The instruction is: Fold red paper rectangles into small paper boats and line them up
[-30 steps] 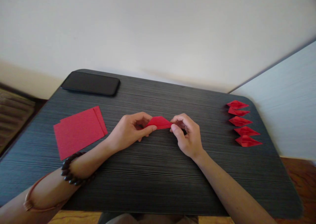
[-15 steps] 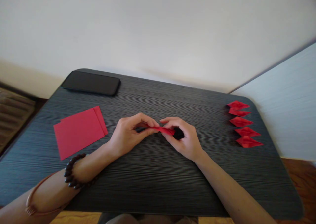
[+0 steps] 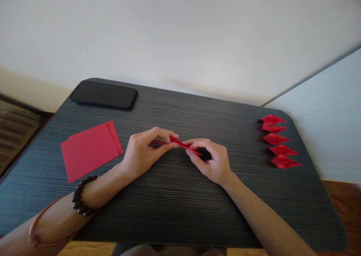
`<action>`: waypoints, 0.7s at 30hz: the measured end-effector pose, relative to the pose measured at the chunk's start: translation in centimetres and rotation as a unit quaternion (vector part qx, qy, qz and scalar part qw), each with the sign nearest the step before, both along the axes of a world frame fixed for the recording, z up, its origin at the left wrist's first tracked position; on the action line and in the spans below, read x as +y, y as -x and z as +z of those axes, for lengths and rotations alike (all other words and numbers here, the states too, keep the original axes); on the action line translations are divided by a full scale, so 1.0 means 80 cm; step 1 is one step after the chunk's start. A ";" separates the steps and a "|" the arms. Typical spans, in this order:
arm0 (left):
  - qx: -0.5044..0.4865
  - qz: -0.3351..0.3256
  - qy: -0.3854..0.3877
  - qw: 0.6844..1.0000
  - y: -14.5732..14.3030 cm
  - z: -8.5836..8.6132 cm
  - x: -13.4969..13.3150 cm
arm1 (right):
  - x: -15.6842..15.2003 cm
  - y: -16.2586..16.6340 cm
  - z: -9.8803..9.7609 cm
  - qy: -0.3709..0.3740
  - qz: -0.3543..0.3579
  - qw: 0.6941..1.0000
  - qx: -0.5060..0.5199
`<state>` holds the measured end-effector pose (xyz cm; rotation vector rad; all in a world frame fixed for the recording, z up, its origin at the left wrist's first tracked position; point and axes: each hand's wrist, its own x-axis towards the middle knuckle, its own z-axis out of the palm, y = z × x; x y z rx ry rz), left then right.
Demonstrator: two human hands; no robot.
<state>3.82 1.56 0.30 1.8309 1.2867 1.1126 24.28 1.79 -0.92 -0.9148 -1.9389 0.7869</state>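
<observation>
A small folded red paper piece (image 3: pixel 183 145) is pinched between both hands just above the middle of the dark table (image 3: pixel 175 207). It shows nearly edge-on, as a thin red strip. My left hand (image 3: pixel 145 150) grips its left end with thumb and fingers closed. My right hand (image 3: pixel 210 159) pinches its right end, fingers curled round it. A beaded bracelet and a thin bangle sit on my left wrist.
A stack of flat red paper sheets (image 3: pixel 88 149) lies left of my hands. A black phone (image 3: pixel 103 94) rests at the table's far left corner. Several finished red folded pieces (image 3: pixel 278 140) line the right edge. A pale wall stands behind, a light panel at right.
The red piece has been flattened and turned from a broad diamond shape to a thin edge-on strip. Both hands have closed in on it and shifted slightly.
</observation>
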 end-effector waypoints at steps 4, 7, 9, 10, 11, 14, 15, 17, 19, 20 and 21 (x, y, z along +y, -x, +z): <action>0.006 0.004 -0.032 0.999 0.000 -0.003 0.000 | -0.001 0.001 0.001 0.007 -0.005 1.000 0.001; 0.015 0.007 -0.040 0.999 0.000 -0.003 0.000 | -0.001 0.001 0.001 0.012 -0.012 1.000 0.010; 0.019 0.007 -0.043 0.999 0.000 -0.002 0.000 | -0.001 0.001 0.001 0.012 -0.015 1.000 0.015; 0.023 0.006 -0.044 0.999 0.000 -0.002 0.000 | -0.001 0.001 0.001 0.011 -0.016 1.000 0.017; 0.028 0.006 -0.047 0.998 0.001 -0.002 0.000 | -0.001 0.001 0.001 0.008 -0.016 1.000 0.019; 0.058 -0.004 -0.062 0.996 0.002 -0.002 0.001 | -0.001 0.000 0.000 -0.002 -0.012 1.000 0.020; 0.069 -0.008 -0.069 0.995 0.003 -0.002 0.002 | -0.001 0.000 0.000 -0.005 -0.010 1.000 0.018; 0.085 -0.018 -0.079 0.993 0.005 -0.002 0.003 | -0.001 0.000 0.000 -0.015 -0.009 1.000 0.016; 0.091 -0.025 -0.087 0.992 0.006 -0.003 0.004 | -0.001 0.000 0.000 -0.024 -0.014 0.999 0.015; 0.094 -0.029 -0.092 0.991 0.006 -0.003 0.005 | -0.001 0.001 0.000 -0.029 -0.017 0.999 0.013; 0.097 -0.033 -0.099 0.990 0.006 -0.002 0.005 | 0.000 0.001 -0.001 -0.033 -0.020 0.999 0.011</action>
